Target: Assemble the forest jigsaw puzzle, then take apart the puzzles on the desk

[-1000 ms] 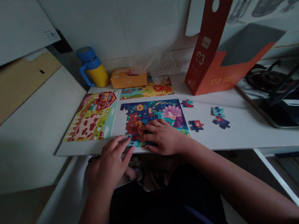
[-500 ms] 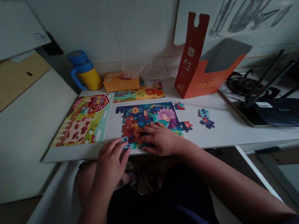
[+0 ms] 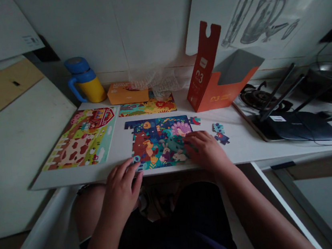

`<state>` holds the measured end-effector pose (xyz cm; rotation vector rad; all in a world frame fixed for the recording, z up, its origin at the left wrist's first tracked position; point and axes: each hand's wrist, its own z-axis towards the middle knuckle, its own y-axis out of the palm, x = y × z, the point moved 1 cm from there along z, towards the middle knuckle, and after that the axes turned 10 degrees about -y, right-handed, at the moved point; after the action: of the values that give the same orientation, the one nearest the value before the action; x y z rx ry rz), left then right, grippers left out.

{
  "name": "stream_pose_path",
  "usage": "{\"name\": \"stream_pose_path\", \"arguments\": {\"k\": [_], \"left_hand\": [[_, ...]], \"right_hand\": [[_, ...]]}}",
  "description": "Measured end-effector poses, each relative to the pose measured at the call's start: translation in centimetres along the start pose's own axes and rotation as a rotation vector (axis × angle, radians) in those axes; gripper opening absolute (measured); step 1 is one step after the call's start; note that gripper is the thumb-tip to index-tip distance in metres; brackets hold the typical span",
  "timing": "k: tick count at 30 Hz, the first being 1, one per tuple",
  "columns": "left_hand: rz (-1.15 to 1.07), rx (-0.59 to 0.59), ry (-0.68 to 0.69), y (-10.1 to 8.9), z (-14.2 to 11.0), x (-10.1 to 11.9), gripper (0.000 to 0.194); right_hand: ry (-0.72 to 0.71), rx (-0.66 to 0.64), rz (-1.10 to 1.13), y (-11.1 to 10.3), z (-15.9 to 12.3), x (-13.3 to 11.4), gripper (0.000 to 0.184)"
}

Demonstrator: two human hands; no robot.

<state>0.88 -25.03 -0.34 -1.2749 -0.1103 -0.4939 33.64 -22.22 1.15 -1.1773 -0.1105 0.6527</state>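
A jigsaw puzzle [image 3: 156,142] with a dark animal picture lies on the white tabletop in front of me, its left and right edges uneven. My left hand [image 3: 123,182] is at its lower left corner, fingers apart and fingertips at a bluish edge piece [image 3: 136,159]. My right hand [image 3: 208,151] rests over the puzzle's lower right edge, fingers stretched out and covering that side. A red-and-blue puzzle piece [image 3: 195,121] sits by the upper right edge. Farther right lie a teal piece [image 3: 218,128] and a dark blue piece [image 3: 222,138], close together.
A farm puzzle [image 3: 80,145] lies at left, and a jungle-picture puzzle [image 3: 148,107] behind. Along the wall stand a blue-and-yellow flask [image 3: 88,83], an orange box [image 3: 127,93], bubble wrap [image 3: 160,80] and an open orange carton [image 3: 222,89]. A black router [image 3: 302,126] and stove are at right.
My right hand has slid right, from the puzzle's lower middle to its right edge, uncovering the rabbits and covering a side piece. My left hand stays at the lower left corner.
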Motion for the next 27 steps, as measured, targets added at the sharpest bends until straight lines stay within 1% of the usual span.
{"name": "stream_pose_path", "arguments": {"k": [2, 4, 5, 7, 10, 12, 14, 18, 20, 22, 24, 25, 27], "left_hand": [[0.011, -0.013, 0.012, 0.1, -0.3, -0.1, 0.031], [0.021, -0.021, 0.019, 0.2, -0.4, -0.3, 0.033], [0.024, -0.023, 0.021, 0.2, -0.5, -0.3, 0.034], [0.029, -0.030, 0.021, 0.3, -0.5, -0.5, 0.035], [0.034, -0.045, 0.019, 0.3, -0.5, -0.6, 0.035], [0.031, -0.053, 0.019, 0.2, -0.5, -0.5, 0.035], [0.021, -0.055, 0.016, 0.0, -0.5, -0.4, 0.034], [0.008, -0.033, -0.013, -0.1, -0.8, 0.0, 0.029], [0.005, -0.027, -0.025, -0.1, -0.9, 0.1, 0.028], [-0.005, -0.029, -0.030, 0.0, -1.1, 0.1, 0.028], [-0.033, -0.034, -0.032, -0.1, -1.2, -0.1, 0.030], [-0.055, -0.033, -0.034, -0.2, -1.2, -0.2, 0.030], [-0.103, -0.016, -0.045, -0.4, -1.3, -0.4, 0.032]], "right_hand": [[0.188, 0.101, -0.146, -1.2, -1.8, 2.7, 0.034], [0.381, 0.146, -0.298, -2.3, -3.5, 5.4, 0.039], [0.463, 0.141, -0.365, -2.7, -4.2, 6.7, 0.042], [0.564, 0.083, -0.422, -3.1, -5.0, 8.7, 0.054], [0.663, 0.001, -0.398, -3.1, -5.1, 10.5, 0.066], [0.712, -0.012, -0.381, -2.8, -4.6, 11.1, 0.069], [0.742, 0.004, -0.378, -2.5, -4.2, 11.6, 0.069], [0.760, 0.025, -0.342, -2.2, -3.7, 12.7, 0.067], [0.771, 0.009, -0.306, -2.2, -3.5, 13.3, 0.063], [0.793, -0.018, -0.252, -2.2, -3.3, 13.7, 0.054], [0.815, -0.046, -0.206, -2.3, -3.2, 13.8, 0.046], [0.817, -0.051, -0.206, -2.3, -3.3, 13.8, 0.045], [0.772, -0.029, -0.248, -2.2, -3.5, 13.6, 0.053]]}}
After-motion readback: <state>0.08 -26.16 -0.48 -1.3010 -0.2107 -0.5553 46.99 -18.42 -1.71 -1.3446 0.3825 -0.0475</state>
